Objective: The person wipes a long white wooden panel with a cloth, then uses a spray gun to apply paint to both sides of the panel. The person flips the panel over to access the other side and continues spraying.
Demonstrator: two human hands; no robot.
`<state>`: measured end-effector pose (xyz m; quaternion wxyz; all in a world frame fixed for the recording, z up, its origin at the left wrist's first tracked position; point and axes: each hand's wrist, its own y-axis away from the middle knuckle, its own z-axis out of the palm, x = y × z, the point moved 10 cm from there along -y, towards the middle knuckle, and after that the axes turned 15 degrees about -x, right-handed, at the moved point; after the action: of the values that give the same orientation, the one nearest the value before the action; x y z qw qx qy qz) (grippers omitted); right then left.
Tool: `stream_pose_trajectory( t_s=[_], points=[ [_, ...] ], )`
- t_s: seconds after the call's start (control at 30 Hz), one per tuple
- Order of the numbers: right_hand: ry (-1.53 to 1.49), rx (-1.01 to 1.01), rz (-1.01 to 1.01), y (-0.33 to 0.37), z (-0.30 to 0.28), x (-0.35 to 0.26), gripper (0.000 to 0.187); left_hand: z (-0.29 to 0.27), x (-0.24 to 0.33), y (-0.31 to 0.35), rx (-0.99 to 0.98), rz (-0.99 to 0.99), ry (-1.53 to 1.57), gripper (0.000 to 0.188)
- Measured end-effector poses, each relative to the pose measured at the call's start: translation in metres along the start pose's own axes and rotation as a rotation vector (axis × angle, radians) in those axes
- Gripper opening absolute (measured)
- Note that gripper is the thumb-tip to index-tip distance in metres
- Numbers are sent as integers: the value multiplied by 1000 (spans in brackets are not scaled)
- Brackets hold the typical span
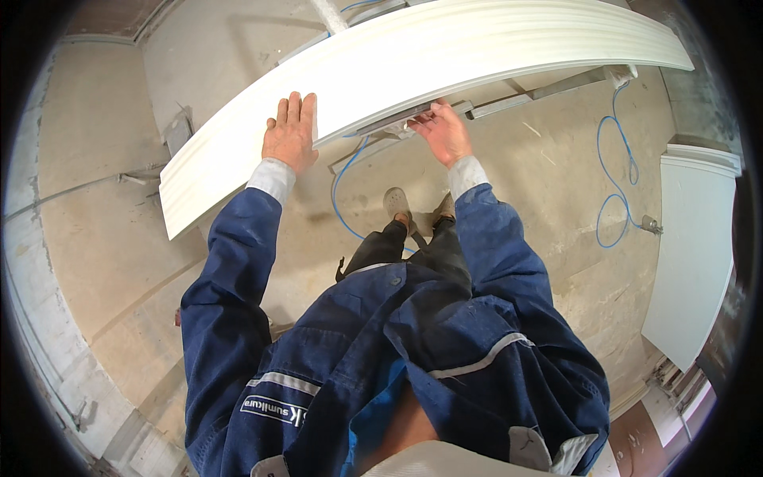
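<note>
A long white moulded panel (413, 60) with fine parallel ribs along its length runs across the upper part of the frame, from a squared-off end at the left middle up to the upper right, its edges bowed by the lens. It rests on a grey metal support frame (509, 102) whose bars show beneath its lower edge, right of centre. No container shows anywhere in the view.

The left hand (291, 131) lies flat, palm down, on the panel's ribbed face at the upper centre-left, fingers stretched out and close together, pointing up the frame; it presses on the surface rather than gripping it. The right hand (442, 131) is at the panel's lower edge, just right of centre, fingers curled toward the underside where a dark strip runs along the edge; whether they close on anything there cannot be told. The panel thus spans both hands, with its squared end well to the left of the left hand and most of its length stretching beyond the right hand.

Both arms wear dark blue work-jacket sleeves (230, 270) with white cuffs. A thin blue cable (612, 171) loops over the pale concrete floor (119, 238) at right, and a second white panel (695, 254) lies at the right edge.
</note>
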<state>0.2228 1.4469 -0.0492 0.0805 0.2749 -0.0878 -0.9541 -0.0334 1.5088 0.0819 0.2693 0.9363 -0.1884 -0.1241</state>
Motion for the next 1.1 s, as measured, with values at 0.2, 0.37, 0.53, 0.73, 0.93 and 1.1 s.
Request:
stream_pose_trajectory(
  t_s=[0.2, 0.37, 0.53, 0.73, 0.93, 1.1],
  points=[
    [-75, 188, -22, 37, -59, -18, 62, -1, 3, 3, 34, -5, -4, 108],
    [133, 432, 65, 121, -188, -15, 60, -4, 7, 8, 103, 27, 45, 108],
    [1361, 589, 936, 289, -302, 33, 75, 2, 4, 12, 109, 55, 76, 110],
    [633, 705, 974, 465, -252, 102, 104, 1, 15, 21, 112, 33, 55, 109],
    [719, 723, 805, 514, -282, 38, 63, -35, 110, 38, 269, 80, 43, 99],
    [283, 785, 261, 538, -347, -77, 42, -7, 282, 33, 185, 501, 507, 80]
  ],
)
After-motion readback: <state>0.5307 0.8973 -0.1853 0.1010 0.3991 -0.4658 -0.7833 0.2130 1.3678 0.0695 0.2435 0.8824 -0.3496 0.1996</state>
